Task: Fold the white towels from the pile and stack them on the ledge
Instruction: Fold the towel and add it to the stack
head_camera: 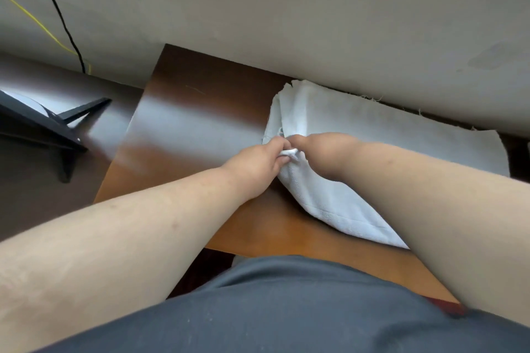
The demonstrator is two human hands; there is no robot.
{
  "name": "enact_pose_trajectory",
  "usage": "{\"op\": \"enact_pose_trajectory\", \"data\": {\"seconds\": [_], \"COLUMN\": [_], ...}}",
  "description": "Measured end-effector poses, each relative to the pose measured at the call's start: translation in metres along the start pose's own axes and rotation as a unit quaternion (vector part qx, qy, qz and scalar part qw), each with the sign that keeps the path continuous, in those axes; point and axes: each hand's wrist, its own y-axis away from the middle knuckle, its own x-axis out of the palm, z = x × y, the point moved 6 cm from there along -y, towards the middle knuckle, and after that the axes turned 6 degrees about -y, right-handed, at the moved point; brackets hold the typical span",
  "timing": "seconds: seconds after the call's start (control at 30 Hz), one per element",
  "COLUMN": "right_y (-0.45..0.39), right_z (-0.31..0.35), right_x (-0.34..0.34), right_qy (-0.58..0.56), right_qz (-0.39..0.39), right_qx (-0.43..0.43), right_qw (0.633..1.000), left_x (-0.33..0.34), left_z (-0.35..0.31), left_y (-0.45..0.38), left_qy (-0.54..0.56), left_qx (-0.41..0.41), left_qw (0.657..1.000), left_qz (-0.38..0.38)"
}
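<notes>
Mid-fold: left hand (258,163) and right hand (321,156) both pinch one corner of the white towel (329,129), centre-right on the wooden table (200,100). Next, I'd guess, lay that corner down squarely, edges matched

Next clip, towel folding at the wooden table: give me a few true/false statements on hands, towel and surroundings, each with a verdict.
1. Both hands pinch the same corner of the white towel. True: left hand and right hand meet there.
2. The towel lies on the floor. False: it rests on the wooden table, against the wall.
3. A black cable hangs down the wall at left. True.
4. The left hand is idle, off the towel. False: its grip is on the towel corner.
</notes>
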Motion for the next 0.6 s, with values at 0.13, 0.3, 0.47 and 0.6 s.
{"op": "enact_pose_trajectory", "data": {"seconds": [0.13, 0.3, 0.47, 0.6], "right_y": [-0.017, -0.037, -0.073, -0.113], "right_z": [-0.016, -0.040, -0.049, -0.057], "right_x": [-0.021, -0.032, -0.062, -0.054], "right_qy": [0.050, 0.038, -0.102, -0.151], "right_qz": [-0.020, -0.016, -0.148, -0.075], "right_qx": [0.031, 0.086, 0.094, 0.186], "right_qw": [0.998, 0.995, 0.979, 0.968], "left_x": [0.008, 0.028, 0.040, 0.026], "left_z": [0.009, 0.034, 0.061, 0.041], "left_y": [-0.001, 0.001, 0.010, 0.016], "left_qy": [-0.032, 0.043, 0.059, 0.023], "left_qx": [-0.003, -0.103, -0.245, -0.134], "left_qw": [0.999, 0.988, 0.964, 0.990], "left_qz": [0.032, 0.107, 0.082, 0.030]}}
